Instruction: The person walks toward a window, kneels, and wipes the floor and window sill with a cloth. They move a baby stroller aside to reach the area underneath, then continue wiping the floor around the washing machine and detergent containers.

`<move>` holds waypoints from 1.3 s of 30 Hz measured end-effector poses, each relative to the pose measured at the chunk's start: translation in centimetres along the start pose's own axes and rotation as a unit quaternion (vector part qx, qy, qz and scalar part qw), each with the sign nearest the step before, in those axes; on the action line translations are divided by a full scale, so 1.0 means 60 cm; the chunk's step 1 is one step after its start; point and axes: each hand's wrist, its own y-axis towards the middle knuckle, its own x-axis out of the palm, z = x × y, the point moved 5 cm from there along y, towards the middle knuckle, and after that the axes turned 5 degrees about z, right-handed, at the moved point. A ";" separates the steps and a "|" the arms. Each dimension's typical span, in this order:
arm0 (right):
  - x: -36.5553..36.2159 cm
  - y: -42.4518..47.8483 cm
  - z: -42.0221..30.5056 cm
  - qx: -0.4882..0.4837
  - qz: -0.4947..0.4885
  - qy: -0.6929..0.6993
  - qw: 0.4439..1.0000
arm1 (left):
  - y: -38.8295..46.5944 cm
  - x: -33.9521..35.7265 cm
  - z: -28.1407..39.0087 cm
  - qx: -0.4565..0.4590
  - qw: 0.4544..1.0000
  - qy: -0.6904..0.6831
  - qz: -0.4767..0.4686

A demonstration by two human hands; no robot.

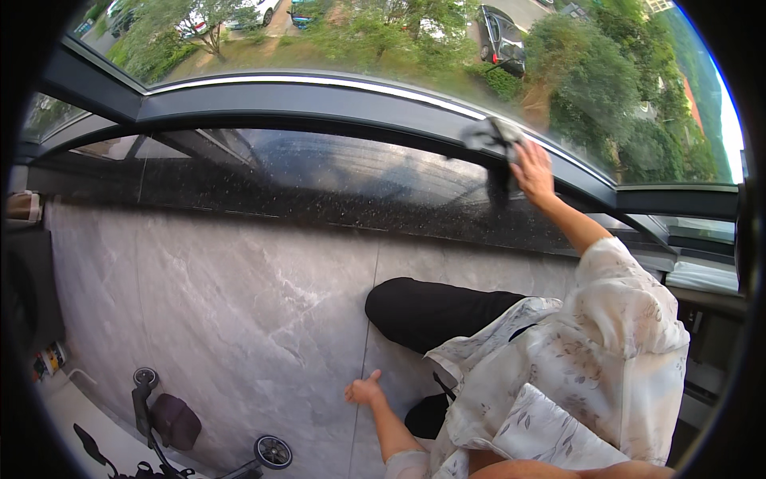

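Observation:
My right hand (534, 169) reaches out to the window frame (311, 103), its fingers on a crumpled grey-and-white cloth (492, 135). The cloth lies against the dark frame, just below the bright strip along the glass; part of it looks blurred. Below the frame runs a glossy black sill (299, 191), speckled with pale spots and mirroring the sky. My left hand (363, 390) hangs over the grey floor with its fingers curled in and its thumb sticking out. I see nothing in it.
Grey marble-look tiles (251, 299) cover the floor. At the lower left stands a black wheeled frame (143, 413), with a dark purple object (175, 421) beside it. A dark box-like object (33, 287) is at the left edge. Folded white cloth (701, 276) lies at the right.

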 end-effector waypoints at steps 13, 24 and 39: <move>-0.032 0.257 -0.393 -0.198 0.088 0.174 0.961 | 0.022 0.034 -0.020 -0.038 0.992 -0.014 -0.117; -0.084 0.639 -0.995 -0.353 0.198 0.210 0.890 | -0.009 0.034 -0.005 -0.015 0.978 0.078 -0.191; -0.083 0.770 -1.231 -0.423 0.200 0.229 0.854 | -0.014 -0.023 -0.008 -0.078 0.980 -0.149 -0.110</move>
